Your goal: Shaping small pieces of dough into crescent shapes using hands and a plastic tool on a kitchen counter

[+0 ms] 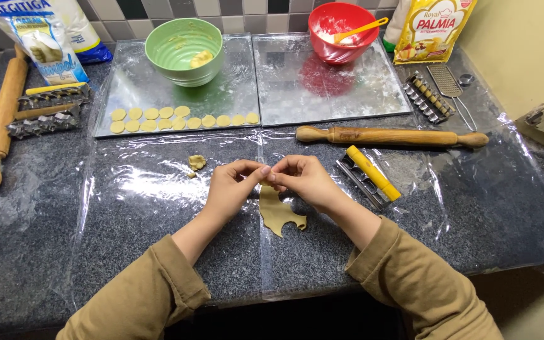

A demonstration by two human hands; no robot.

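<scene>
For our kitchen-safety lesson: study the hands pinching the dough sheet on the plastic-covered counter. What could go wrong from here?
1. The thin dough sheet hangs from the fingertips of the left hand and right hand; it may stretch or tear.
2. The yellow-handled cutter lies close beside the right wrist and could be knocked.
3. The plastic sheet is wrinkled, so dough may stick or crease.

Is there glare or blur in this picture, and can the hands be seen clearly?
Head view: glare on the clear plastic sheet and on the metal trays, which mirror the red bowl; edges bend slightly from the wide lens; left hand, right hand and rolled dough are sharp, without motion blur.
</scene>
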